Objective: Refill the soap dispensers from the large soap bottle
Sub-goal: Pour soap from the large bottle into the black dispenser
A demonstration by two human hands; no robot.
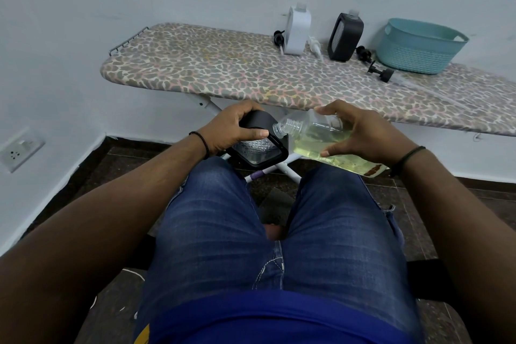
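Seated person tips soap bottle toward black dispenser over lap.

Ironing board [223, 72] w/ leopard cover carries a teal basket [418, 46], white dispenser [298, 31], 2nd black dispenser [344, 36], loose pump heads [381, 71]. Large soap bottle [315, 134], yellowish liquid, lies tilted, open neck at rim of black dispenser [259, 145]. Right hand [363, 131]: grip curled round bottle. Left hand [234, 128]: grip wrapped round black dispenser, thumb on top.

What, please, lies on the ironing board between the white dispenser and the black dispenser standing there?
In the head view, a white pump head lies on the board between the white dispenser and black dispenser.
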